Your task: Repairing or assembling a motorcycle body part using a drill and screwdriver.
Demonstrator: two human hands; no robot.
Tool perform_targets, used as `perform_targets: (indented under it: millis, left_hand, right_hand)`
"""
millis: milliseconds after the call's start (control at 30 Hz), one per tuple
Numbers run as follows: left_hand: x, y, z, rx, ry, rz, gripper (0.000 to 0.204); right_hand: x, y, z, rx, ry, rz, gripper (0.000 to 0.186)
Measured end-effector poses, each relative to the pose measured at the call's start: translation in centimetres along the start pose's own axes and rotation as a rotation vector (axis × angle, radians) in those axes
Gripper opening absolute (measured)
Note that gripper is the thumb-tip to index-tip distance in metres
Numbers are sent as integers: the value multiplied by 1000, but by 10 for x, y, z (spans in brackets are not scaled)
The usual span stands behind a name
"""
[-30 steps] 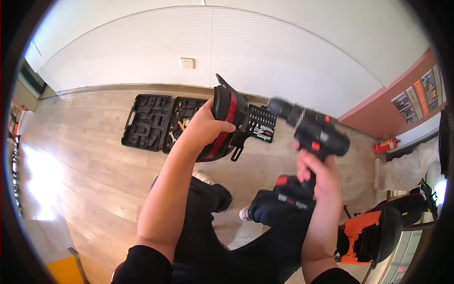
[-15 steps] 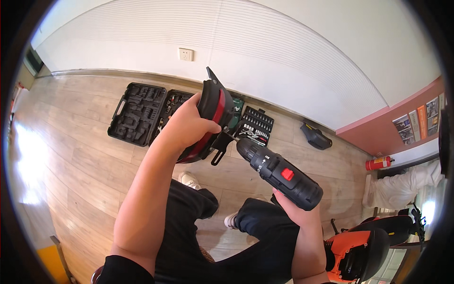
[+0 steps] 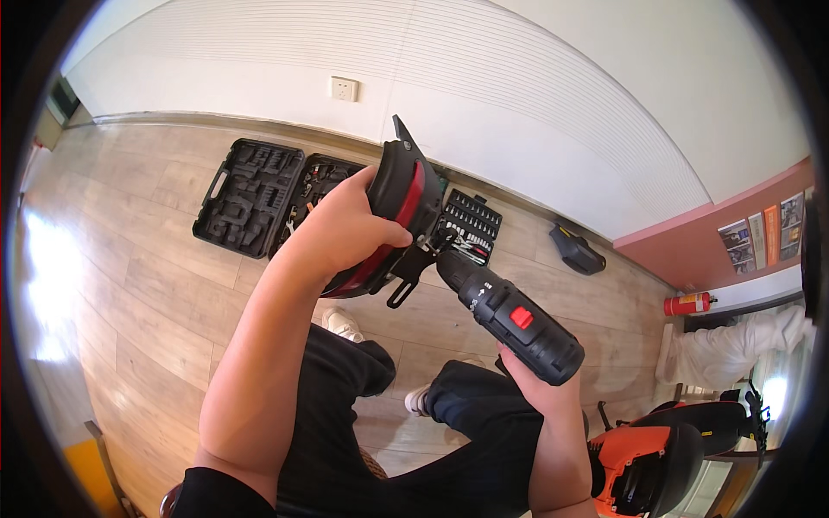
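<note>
My left hand is closed round a black curved tail-light unit with a red strip and metal brackets, holding it up in the air. A slotted black bracket sticks out from its lower right side. My right hand grips a black cordless drill with a red switch on top; most of those fingers are hidden below the drill's body. Its chuck points up and left, close against the brackets. I cannot make out whether the bit sits in a screw.
On the floor by the wall lie an open black tool case and a socket set. A black moulded part lies further right. A red fire extinguisher and an orange-and-black vehicle body are on the right.
The drill's chuck has come closer to the brackets, and less of the bit shows. The tail-light unit has shifted slightly right in view, still in my left hand.
</note>
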State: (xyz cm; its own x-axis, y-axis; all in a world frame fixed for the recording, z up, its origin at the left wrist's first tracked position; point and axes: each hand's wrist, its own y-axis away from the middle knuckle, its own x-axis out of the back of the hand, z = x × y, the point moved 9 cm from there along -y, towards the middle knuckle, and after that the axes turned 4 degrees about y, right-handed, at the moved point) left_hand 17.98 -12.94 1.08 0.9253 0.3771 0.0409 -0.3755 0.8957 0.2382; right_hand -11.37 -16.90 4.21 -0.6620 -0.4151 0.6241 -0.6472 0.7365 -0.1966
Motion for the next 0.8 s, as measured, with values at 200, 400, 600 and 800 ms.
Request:
perform_targets:
  millis: [200,400,600,800]
  left_hand:
    - [-1,7,7,14,35,-13,59]
    - [0,7,6,21,47,-12,61]
    - [0,4,4,32,11,-18,59]
    - [1,4,3,14,42,-30,57]
  right_hand:
    - [-2,-1,0,-51,-27,-11,19]
    - [-3,-1,0,-57,-36,6,18]
    - [-2,-1,-5,-17,-18,23,19]
    - [-3,0,-2,10,38,18,20]
